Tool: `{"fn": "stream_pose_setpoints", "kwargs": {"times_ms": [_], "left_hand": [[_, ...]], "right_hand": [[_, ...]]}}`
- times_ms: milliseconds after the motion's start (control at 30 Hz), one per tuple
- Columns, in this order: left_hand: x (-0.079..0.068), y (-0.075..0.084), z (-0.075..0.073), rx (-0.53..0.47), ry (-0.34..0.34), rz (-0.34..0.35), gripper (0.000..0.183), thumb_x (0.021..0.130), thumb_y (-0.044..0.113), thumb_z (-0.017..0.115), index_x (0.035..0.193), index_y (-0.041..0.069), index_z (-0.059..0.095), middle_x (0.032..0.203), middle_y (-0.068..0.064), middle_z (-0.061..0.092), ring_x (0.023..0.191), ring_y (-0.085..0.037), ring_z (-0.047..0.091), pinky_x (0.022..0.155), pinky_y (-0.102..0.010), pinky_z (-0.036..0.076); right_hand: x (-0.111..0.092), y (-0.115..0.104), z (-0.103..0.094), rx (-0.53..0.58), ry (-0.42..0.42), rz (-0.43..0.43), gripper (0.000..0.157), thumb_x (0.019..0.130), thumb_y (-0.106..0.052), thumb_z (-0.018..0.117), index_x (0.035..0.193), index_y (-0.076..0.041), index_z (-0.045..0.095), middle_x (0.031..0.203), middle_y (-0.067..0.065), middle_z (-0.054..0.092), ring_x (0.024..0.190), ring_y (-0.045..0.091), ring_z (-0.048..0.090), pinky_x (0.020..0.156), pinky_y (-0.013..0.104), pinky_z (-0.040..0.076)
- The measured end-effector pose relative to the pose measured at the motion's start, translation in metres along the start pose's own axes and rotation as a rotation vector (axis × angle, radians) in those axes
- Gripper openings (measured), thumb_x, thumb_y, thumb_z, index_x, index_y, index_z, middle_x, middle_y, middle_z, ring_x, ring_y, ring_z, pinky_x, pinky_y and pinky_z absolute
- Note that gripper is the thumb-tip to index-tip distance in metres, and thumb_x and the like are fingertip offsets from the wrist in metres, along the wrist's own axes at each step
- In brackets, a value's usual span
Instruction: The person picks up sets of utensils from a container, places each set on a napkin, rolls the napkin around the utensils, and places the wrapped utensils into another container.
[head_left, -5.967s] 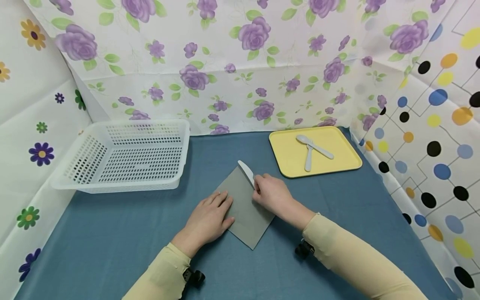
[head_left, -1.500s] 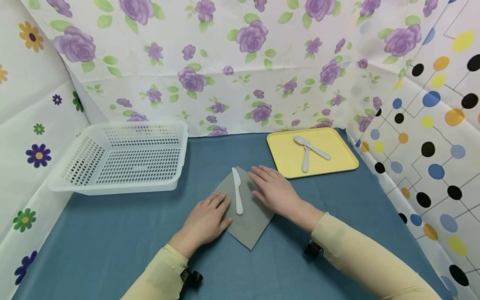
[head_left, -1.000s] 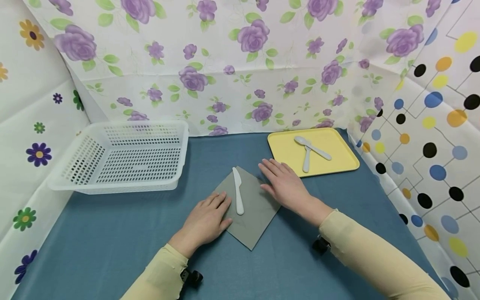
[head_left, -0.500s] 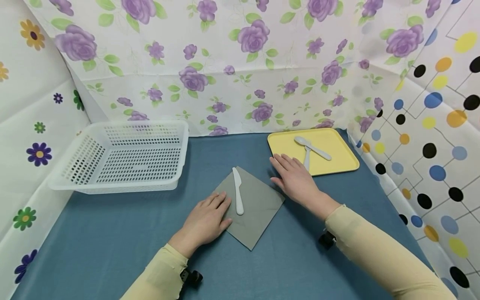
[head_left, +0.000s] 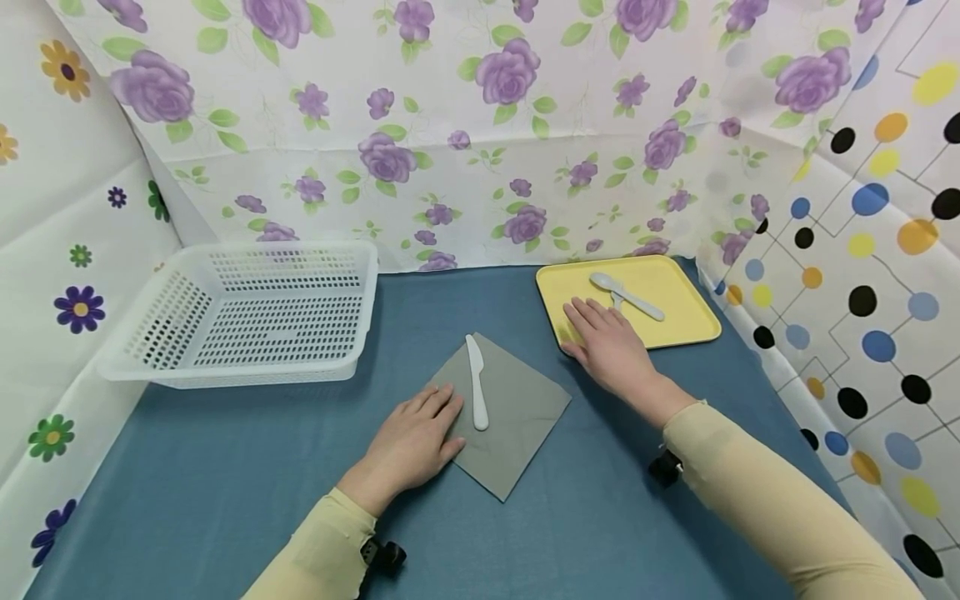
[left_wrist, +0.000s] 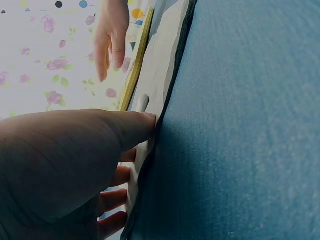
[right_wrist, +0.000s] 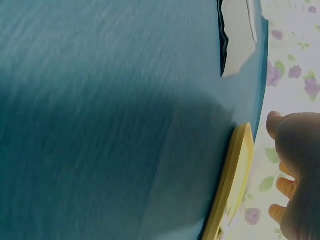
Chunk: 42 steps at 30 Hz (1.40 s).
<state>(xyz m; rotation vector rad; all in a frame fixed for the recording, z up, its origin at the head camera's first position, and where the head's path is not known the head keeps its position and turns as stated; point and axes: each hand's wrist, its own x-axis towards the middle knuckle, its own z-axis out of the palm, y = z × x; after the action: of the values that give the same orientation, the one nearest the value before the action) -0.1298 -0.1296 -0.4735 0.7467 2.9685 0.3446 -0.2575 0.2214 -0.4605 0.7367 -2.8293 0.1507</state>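
"Watching from my remote desk, I've got a rose-printed sheet [head_left: 450,100] across the back, a flower-printed sheet [head_left: 60,208] down the left, a dotted sheet [head_left: 832,275] down the right!"

"And the surface?"

"Blue cloth [head_left: 225,467], smooth, edge running along the back. White basket [head_left: 255,373] far left, yellow tray [head_left: 682,317] far right, grey square [head_left: 517,408] between them, one corner towards us."

"Fingers?"

"Left hand [head_left: 408,437] rests flat on the square's left edge, fingers straight, thumb apart. Right hand [head_left: 611,346] hovers over the tray's near left part, fingers straight too, thumb out wide."

"Small stuff?"

"White knife [head_left: 477,383] on the square, tip at the far corner; spoon [head_left: 630,297] on the tray, crossing a utensil [head_left: 617,299] the right hand partly hides!"
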Motion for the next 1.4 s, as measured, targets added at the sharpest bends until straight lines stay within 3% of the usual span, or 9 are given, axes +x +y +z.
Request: {"fn": "stream_pose_setpoints", "kwargs": {"times_ms": [467, 1067, 1400], "left_hand": [[0.000, -0.001, 0.001, 0.000, -0.002, 0.000, 0.062, 0.112, 0.035, 0.070, 0.163, 0.004, 0.054, 0.170, -0.020, 0.047, 0.159, -0.042, 0.039, 0.125, -0.061, 0.038], [0.000, 0.000, -0.001, 0.001, -0.004, -0.001, 0.062, 0.112, 0.034, 0.070, 0.163, 0.004, 0.054, 0.170, -0.021, 0.046, 0.159, -0.043, 0.039, 0.125, -0.061, 0.039], [-0.001, 0.000, -0.001, 0.000, 0.003, 0.006, 0.061, 0.112, 0.034, 0.070, 0.162, 0.004, 0.054, 0.169, -0.021, 0.047, 0.158, -0.043, 0.040, 0.125, -0.062, 0.038]], "right_hand": [[-0.001, 0.031, -0.002, -0.036, -0.026, 0.059, 0.070, 0.113, -0.032, 0.068, 0.168, 0.002, 0.041, 0.172, 0.025, 0.040, 0.159, 0.045, 0.037, 0.129, 0.065, 0.031], [0.002, 0.060, -0.012, -0.013, -0.132, 0.185, 0.063, 0.119, -0.028, 0.054, 0.170, 0.005, 0.035, 0.173, 0.028, 0.035, 0.160, 0.048, 0.032, 0.130, 0.068, 0.024], [0.005, 0.078, -0.010, 0.002, -0.166, 0.211, 0.062, 0.120, -0.027, 0.051, 0.170, 0.005, 0.034, 0.173, 0.031, 0.034, 0.160, 0.051, 0.031, 0.129, 0.070, 0.024]]}}
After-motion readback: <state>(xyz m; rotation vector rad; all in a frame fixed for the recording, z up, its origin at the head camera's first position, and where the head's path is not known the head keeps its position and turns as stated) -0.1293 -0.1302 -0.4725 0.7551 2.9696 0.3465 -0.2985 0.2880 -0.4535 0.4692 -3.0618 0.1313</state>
